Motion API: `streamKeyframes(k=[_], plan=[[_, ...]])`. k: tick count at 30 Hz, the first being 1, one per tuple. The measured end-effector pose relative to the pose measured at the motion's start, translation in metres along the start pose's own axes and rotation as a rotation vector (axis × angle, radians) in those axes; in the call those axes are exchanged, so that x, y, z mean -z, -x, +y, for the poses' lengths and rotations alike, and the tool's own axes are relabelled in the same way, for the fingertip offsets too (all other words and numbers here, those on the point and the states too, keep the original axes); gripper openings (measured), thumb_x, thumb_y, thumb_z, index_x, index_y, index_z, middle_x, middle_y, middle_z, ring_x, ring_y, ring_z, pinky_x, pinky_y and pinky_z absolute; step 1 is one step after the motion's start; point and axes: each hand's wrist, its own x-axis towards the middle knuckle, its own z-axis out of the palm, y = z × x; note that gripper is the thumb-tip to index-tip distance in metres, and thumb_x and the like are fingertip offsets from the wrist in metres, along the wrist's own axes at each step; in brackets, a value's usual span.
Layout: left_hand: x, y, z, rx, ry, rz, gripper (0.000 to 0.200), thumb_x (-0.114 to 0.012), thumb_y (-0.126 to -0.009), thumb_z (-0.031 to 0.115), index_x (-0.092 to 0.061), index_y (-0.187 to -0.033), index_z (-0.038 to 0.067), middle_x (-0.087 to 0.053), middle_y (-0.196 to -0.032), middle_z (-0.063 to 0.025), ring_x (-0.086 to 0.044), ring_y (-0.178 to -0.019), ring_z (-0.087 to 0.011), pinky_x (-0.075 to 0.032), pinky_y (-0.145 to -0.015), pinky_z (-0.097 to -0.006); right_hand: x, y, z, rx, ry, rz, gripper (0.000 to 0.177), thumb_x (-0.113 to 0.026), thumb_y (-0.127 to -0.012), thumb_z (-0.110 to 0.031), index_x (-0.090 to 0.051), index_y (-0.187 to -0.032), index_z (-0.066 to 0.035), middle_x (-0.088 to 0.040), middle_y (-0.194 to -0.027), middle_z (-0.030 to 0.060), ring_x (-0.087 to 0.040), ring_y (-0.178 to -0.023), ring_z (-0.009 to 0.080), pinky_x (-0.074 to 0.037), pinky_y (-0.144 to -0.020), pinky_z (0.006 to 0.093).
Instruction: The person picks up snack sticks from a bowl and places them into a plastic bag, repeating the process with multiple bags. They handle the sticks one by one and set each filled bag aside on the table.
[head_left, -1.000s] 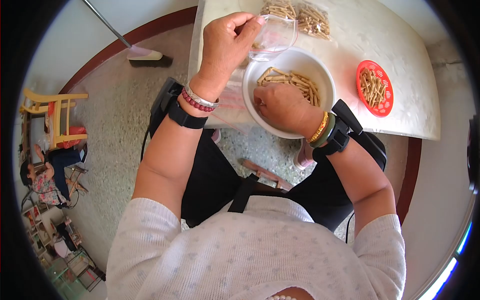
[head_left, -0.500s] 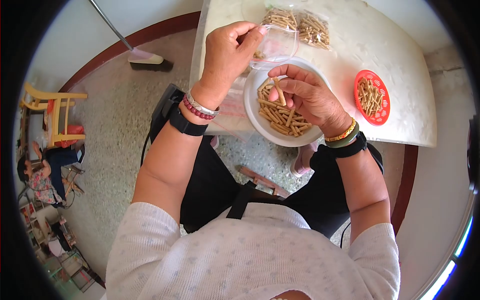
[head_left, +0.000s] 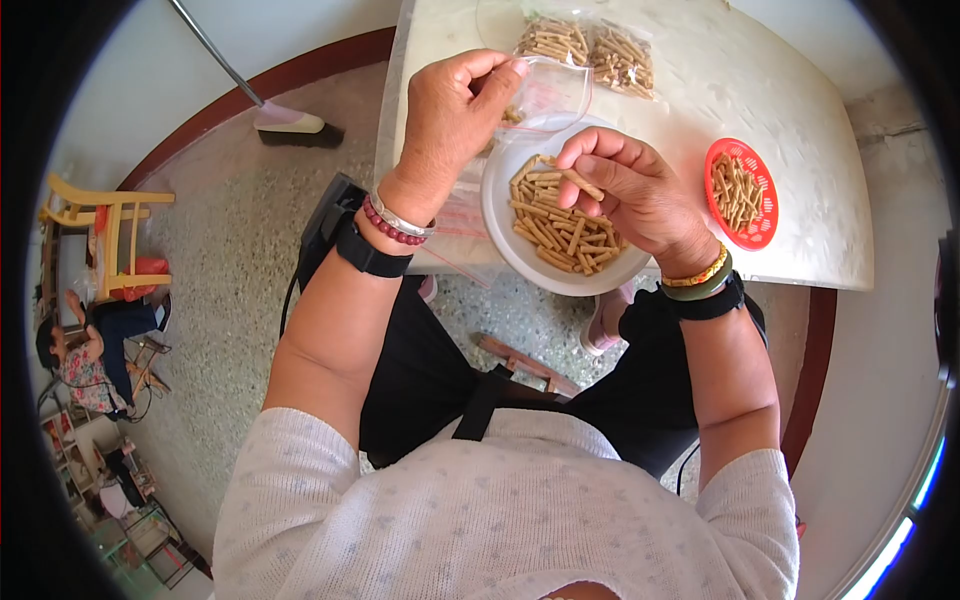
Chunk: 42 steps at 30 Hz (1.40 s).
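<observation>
My left hand (head_left: 455, 105) pinches the edge of a clear plastic bag (head_left: 556, 92), which has a few small pieces low inside it. Between the fingertips of my right hand (head_left: 630, 190) is a short tan stick (head_left: 581, 184), tilted, over a white bowl (head_left: 506, 242). Many similar sticks (head_left: 566, 230) lie in the bowl, partly hidden by my right hand. Behind the held bag, two filled bags (head_left: 622, 60) of sticks lie on the table.
A red basket (head_left: 712, 190) with sticks stands on the table (head_left: 820, 215) at the right. Flat clear bags (head_left: 462, 222) lie left of the bowl. A broom (head_left: 290, 122), a wooden chair (head_left: 125, 235) and a seated person (head_left: 85, 365) are at the left.
My right hand has shifted slightly right, and the stick in it has turned from nearly upright to a slant. My left hand still holds the bag in nearly the same place.
</observation>
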Motion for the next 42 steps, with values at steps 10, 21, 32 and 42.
streamKeyframes(k=[10,21,32,42], plan=[[-0.006,0.006,0.006,-0.054,0.072,-0.072,0.017,-0.068,-0.087,0.017,-0.07,-0.087,0.0,-0.065,-0.064,-0.0081,-0.057,-0.053,-0.0088,-0.044,-0.05,-0.0235,0.004,0.009,-0.021,0.172,-0.003,0.003,0.014,-0.061,-0.092,-0.012,-0.062,-0.102,-0.003,-0.066,-0.09,0.0043,-0.054,-0.07,0.0059,-0.042,-0.063,0.0182],[-0.007,0.004,0.004,-0.079,0.07,-0.053,0.016,-0.069,-0.086,0.015,-0.07,-0.087,0.0,-0.065,-0.063,-0.0085,-0.056,-0.053,-0.0094,-0.044,-0.05,-0.0236,0.009,0.006,-0.013,0.209,-0.03,0.128,0.01,-0.068,-0.087,-0.009,-0.065,-0.096,-0.005,-0.064,-0.088,0.0,-0.04,-0.061,0.0033,-0.032,-0.055,0.0187],[-0.007,0.002,0.0,-0.028,0.134,-0.01,0.015,-0.067,-0.087,0.014,-0.07,-0.086,0.0,-0.064,-0.062,-0.0072,-0.056,-0.053,-0.0087,-0.044,-0.05,-0.0238,-0.009,0.003,-0.019,0.43,0.166,0.301,0.009,-0.066,-0.087,-0.003,-0.062,-0.096,-0.005,-0.062,-0.09,-0.0034,-0.054,-0.078,0.002,-0.043,-0.069,0.0166],[-0.005,0.0,-0.004,-0.039,0.16,0.046,0.016,-0.066,-0.089,0.015,-0.07,-0.085,-0.001,-0.064,-0.061,-0.0067,-0.055,-0.053,-0.007,-0.043,-0.049,-0.0234,-0.013,-0.049,-0.013,0.769,1.166,0.449,0.016,-0.071,-0.077,-0.006,-0.07,-0.093,-0.01,-0.063,-0.079,0.006,-0.06,-0.068,0.022,-0.047,-0.059,0.0322]])
